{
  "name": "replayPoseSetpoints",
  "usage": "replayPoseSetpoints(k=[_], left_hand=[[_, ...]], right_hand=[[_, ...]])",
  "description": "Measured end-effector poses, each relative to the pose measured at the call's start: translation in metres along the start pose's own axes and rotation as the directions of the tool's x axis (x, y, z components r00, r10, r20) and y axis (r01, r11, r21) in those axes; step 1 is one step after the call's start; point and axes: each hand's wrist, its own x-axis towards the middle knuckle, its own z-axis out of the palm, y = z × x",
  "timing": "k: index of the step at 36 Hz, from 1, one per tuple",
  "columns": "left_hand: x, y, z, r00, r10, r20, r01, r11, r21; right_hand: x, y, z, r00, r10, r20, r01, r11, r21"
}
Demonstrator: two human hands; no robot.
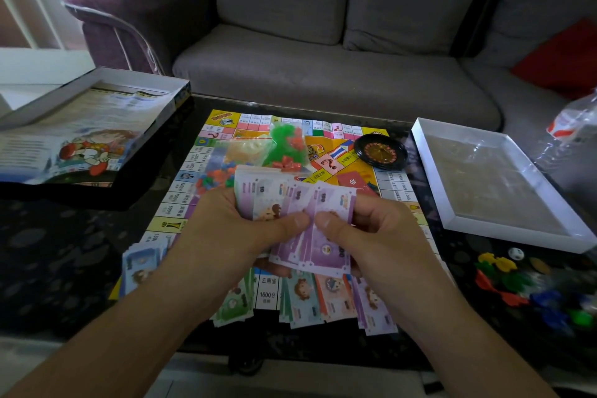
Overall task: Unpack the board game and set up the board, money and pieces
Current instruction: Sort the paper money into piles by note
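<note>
We observe the left hand [232, 226] and right hand [381, 236] both gripping a fanned stack of purple banknotes [310, 229] above the game board [181, 203], thumbs pinching the notes from the near side; the remaining fingers are hidden behind the paper. The board lies flat on the dark table [64, 252], its near edge covered by rows of sorted banknotes [307, 300] at 6 o'clock. At 12 o'clock we see a bag of green and red pieces [286, 147]; its contents are blurred. A small roulette wheel [380, 152] sits at 1 o'clock, a white box tray [452, 216] at 3 o'clock, loose coloured pawns [504, 275] at 4 o'clock, and the box lid [42, 107], partly cropped, at 10 o'clock.
</note>
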Motion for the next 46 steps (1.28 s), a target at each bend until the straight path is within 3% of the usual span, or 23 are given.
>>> replayPoseSetpoints(k=[8,19,27,36,39,46], left_hand=[[0.000,-0.001,0.003,0.999,0.014,-0.044,-0.014,1.000,0.015],[0.000,0.003,0.000,0.997,-0.025,0.068,0.031,0.997,-0.078],[-0.001,0.005,0.000,0.989,-0.080,0.123,0.107,0.968,-0.226],[-0.001,0.005,0.002,0.978,-0.088,0.190,0.134,0.960,-0.245],[-0.002,0.005,0.003,0.984,-0.079,0.161,0.113,0.971,-0.210],[-0.003,0.003,0.007,0.996,0.057,-0.065,-0.052,0.996,0.074]], right_hand=[[-0.001,0.000,-0.002,1.000,-0.002,-0.002,0.002,1.000,-0.028],[0.002,-0.002,-0.008,0.999,0.006,-0.046,-0.012,0.992,-0.128],[0.004,-0.002,-0.012,0.999,0.022,-0.027,-0.024,0.997,-0.071],[0.006,-0.001,-0.016,0.995,0.097,-0.012,-0.096,0.993,0.065],[0.007,0.000,-0.017,0.995,0.101,-0.016,-0.101,0.994,0.032],[0.005,-0.002,-0.013,0.999,0.015,-0.052,-0.022,0.989,-0.146]])
